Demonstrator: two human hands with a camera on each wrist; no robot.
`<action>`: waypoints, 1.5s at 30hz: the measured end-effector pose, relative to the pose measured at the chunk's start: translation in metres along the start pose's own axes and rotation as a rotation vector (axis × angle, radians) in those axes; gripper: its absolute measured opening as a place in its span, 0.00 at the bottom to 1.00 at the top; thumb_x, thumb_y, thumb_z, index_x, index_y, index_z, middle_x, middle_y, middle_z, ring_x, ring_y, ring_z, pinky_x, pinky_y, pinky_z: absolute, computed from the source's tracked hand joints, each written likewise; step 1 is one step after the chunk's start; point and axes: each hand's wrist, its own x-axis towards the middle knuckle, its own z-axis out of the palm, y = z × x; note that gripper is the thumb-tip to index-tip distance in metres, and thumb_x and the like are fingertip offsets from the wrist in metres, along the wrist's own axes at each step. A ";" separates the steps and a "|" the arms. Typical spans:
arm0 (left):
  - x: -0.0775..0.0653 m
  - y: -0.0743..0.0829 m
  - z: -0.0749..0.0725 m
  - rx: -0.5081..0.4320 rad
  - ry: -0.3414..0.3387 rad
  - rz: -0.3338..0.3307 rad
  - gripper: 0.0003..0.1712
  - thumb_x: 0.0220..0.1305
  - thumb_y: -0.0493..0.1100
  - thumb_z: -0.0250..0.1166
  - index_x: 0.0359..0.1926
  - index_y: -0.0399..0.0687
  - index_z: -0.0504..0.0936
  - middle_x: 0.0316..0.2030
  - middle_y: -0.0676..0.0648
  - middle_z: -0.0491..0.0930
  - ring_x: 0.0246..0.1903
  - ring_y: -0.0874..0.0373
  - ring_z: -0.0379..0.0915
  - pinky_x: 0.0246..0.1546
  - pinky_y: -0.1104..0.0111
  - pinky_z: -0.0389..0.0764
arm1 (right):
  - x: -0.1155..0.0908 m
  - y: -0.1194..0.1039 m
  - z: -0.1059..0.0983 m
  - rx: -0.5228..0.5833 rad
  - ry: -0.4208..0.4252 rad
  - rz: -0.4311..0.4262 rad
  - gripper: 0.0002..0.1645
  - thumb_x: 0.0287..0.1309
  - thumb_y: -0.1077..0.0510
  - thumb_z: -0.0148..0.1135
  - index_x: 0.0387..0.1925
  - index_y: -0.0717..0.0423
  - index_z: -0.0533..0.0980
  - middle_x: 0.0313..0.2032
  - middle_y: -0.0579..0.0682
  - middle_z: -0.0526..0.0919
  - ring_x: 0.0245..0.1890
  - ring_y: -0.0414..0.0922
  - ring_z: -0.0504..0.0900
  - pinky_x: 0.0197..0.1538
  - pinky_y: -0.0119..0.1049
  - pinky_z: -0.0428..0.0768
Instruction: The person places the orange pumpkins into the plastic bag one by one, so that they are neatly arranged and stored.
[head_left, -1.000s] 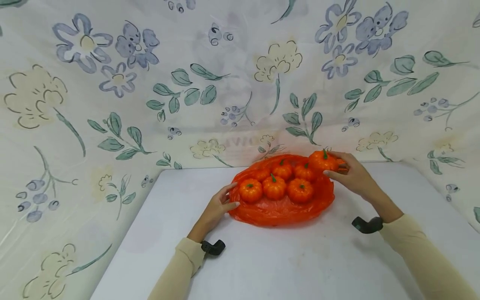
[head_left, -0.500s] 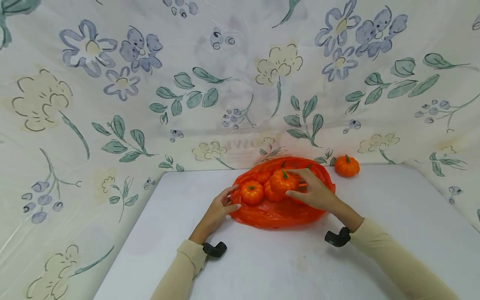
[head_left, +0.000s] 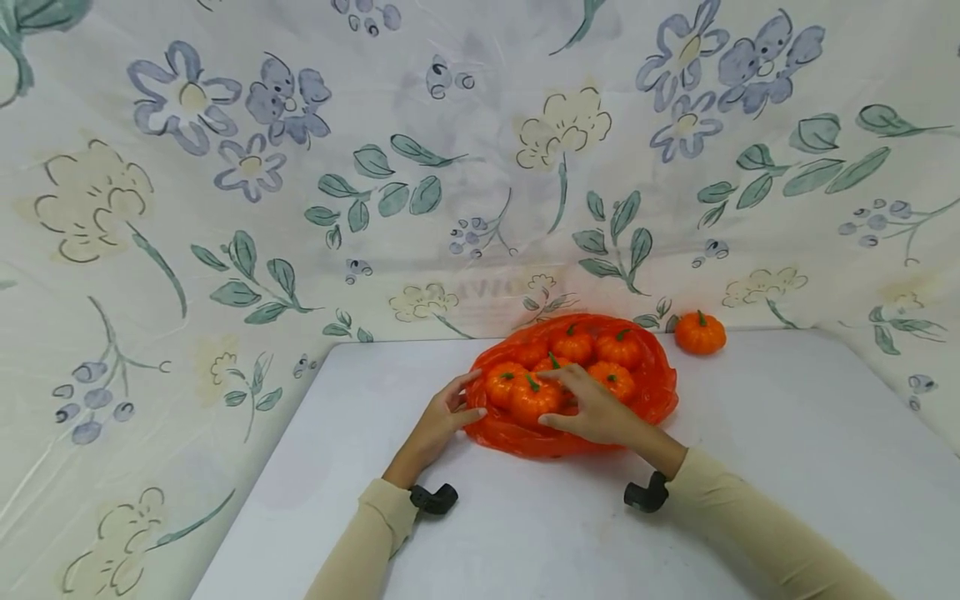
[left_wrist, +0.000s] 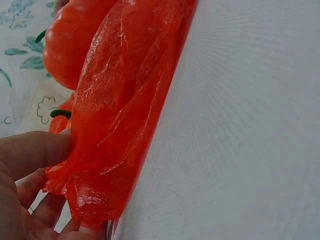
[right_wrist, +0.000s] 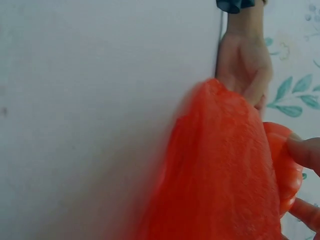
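Note:
An orange plastic bag (head_left: 525,443) lies spread open on the white table with several small orange pumpkins in it, such as one pumpkin (head_left: 572,342) at the back. My left hand (head_left: 435,425) grips the bag's left edge; the left wrist view shows thumb and fingers around the crumpled plastic (left_wrist: 100,195). Over the front of the bag, my right hand (head_left: 596,410) holds a green-stemmed small pumpkin (head_left: 534,397) between thumb and fingers. That pumpkin (right_wrist: 282,160) shows beside the plastic in the right wrist view, where the bag hides its lower side.
Another small pumpkin (head_left: 701,333) sits on the white table (head_left: 525,533) to the right of the bag, near the back edge. Behind stands a floral cloth backdrop (head_left: 480,183). Each wrist wears a black device, such as the right wrist device (head_left: 647,493).
My right hand has carried the held pumpkin leftward from the bag's right rim to its front left. The pumpkin on the table at right has come into full view. My left hand stays put.

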 end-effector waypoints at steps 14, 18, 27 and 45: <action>-0.001 0.004 0.002 -0.003 0.005 -0.008 0.38 0.64 0.37 0.66 0.73 0.59 0.65 0.74 0.48 0.60 0.68 0.46 0.64 0.66 0.56 0.73 | -0.004 0.005 0.012 0.037 -0.012 0.057 0.39 0.56 0.46 0.73 0.66 0.49 0.69 0.61 0.55 0.70 0.63 0.54 0.72 0.63 0.57 0.77; -0.001 0.003 0.002 -0.019 0.010 -0.014 0.38 0.63 0.37 0.66 0.73 0.58 0.66 0.75 0.47 0.60 0.68 0.46 0.64 0.67 0.56 0.73 | -0.006 0.007 0.015 0.023 -0.034 0.051 0.38 0.57 0.46 0.72 0.66 0.49 0.69 0.61 0.54 0.70 0.63 0.54 0.72 0.62 0.56 0.78; 0.000 0.002 0.004 -0.017 0.003 0.004 0.39 0.63 0.37 0.66 0.73 0.54 0.65 0.75 0.45 0.59 0.67 0.45 0.65 0.64 0.60 0.76 | -0.008 0.009 0.019 -0.006 -0.049 0.058 0.38 0.57 0.46 0.72 0.65 0.51 0.69 0.59 0.54 0.71 0.61 0.52 0.74 0.62 0.54 0.79; -0.002 0.004 0.005 -0.001 0.016 0.003 0.39 0.63 0.36 0.66 0.73 0.55 0.66 0.75 0.46 0.59 0.66 0.46 0.65 0.64 0.60 0.76 | -0.009 0.006 0.019 -0.044 -0.101 0.091 0.39 0.58 0.47 0.71 0.67 0.52 0.68 0.58 0.55 0.70 0.58 0.53 0.76 0.59 0.53 0.81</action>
